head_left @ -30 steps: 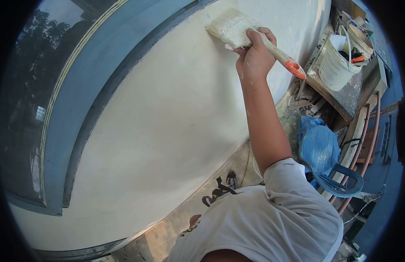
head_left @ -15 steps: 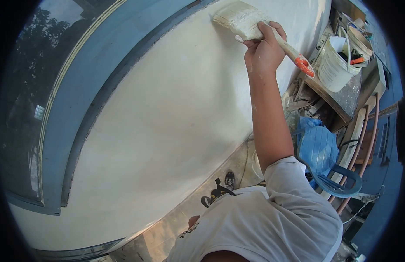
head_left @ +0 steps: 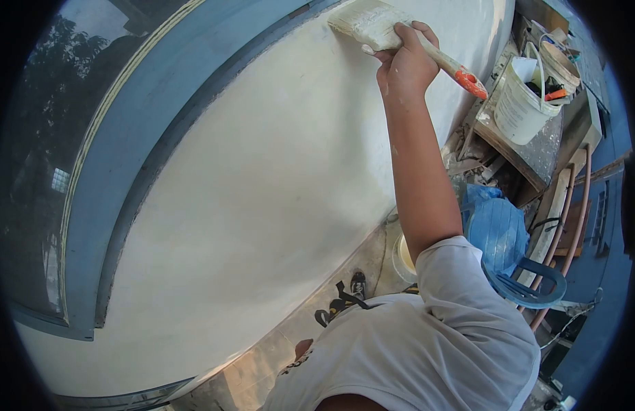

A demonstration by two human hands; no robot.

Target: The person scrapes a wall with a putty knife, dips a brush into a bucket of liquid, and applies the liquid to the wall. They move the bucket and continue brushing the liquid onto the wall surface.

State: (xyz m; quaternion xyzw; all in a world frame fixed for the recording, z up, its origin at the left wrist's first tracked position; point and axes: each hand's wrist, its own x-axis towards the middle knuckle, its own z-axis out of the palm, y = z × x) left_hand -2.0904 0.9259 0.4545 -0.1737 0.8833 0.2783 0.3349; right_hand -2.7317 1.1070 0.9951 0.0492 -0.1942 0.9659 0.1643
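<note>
While the right hand (head_left: 408,67) reached up toward the upper centre of the frame, its fingers were closed around a wide paintbrush (head_left: 375,26), clamped near the base of the bristles. Two fingers curled over the near face, and a whitened fingertip showed by the lower edge of the head. The brush lay over the cream wall (head_left: 262,185), a little right of the blue window frame (head_left: 125,123) that curved across the upper left. Its bristles looked to be against the surface, though I could not tell how firmly they pressed.

Working the brush well, I judged, called for light, even pressure, the bristles laid nearly flat and each stroke overlapping its neighbour. Close to that blue edge, a slower stroke and a steadier wrist would have served best, since a stray bristle could smear it. A grip this low on the brush seemed good for control.

The arm (head_left: 420,154) rose from the grey sleeve (head_left: 451,259) right of centre, stretched nearly straight, with the wrist roughly in line. The orange-tipped handle pointed down toward the right, in the direction of the white bucket (head_left: 523,109) at upper right, well apart from it. The left hand I could not make out.
</note>
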